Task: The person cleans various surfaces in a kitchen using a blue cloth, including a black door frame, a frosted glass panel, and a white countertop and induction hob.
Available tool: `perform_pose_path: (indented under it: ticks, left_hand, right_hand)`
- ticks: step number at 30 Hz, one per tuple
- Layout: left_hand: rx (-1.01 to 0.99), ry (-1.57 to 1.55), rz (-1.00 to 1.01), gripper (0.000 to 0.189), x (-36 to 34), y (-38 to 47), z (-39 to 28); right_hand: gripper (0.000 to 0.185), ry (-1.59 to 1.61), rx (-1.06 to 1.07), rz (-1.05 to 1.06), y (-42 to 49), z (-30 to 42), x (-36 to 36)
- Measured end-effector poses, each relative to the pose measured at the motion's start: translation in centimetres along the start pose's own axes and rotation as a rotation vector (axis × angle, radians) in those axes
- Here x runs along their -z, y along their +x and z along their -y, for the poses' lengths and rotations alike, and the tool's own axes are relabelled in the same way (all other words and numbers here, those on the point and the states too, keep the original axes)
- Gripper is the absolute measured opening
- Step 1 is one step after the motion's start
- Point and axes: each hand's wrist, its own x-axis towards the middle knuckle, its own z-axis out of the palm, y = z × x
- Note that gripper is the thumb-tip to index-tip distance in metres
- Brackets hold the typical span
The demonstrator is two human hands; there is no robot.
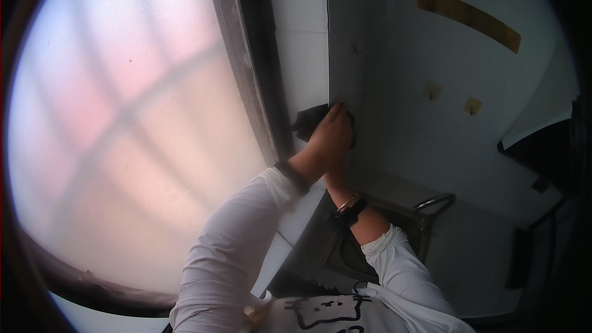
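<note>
My left hand (332, 132) presses a dark cloth (311, 120) against the corner where the white-tiled window reveal (303, 64) meets the wall. Folds of the cloth stick out on both sides of the fingers. My right hand (334, 176) comes up from below, and only its wrist end shows. Its fingers are hidden behind the left hand, so what they hold cannot be seen. Both white sleeves are pushed up, and a dark strapped band (347, 215) sits on the right wrist.
To the left is a bright mesh window screen (138, 125) in a dark frame (259, 55). Below the hands lies a metal sink (344, 254) with a curved chrome faucet (434, 200). Adhesive hooks (472, 106) and a brown strip (469, 18) are on the right wall (393, 78).
</note>
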Motion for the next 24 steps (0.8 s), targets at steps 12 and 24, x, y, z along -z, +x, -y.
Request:
perform_pose_path:
  ticks: [12, 24]
  left_hand:
    - [0.481, -0.254, -0.567, 0.048, 2.5, -0.8, 6.6]
    - [0.598, -1.060, -0.714, 0.055, -2.8, -1.3, 3.4]
  right_hand:
    - [0.041, 0.126, -0.069, 0.373, 8.8, 6.6, 4.7]
    - [0.047, -0.095, 0.436, -0.044, 8.0, 3.6, 4.2]
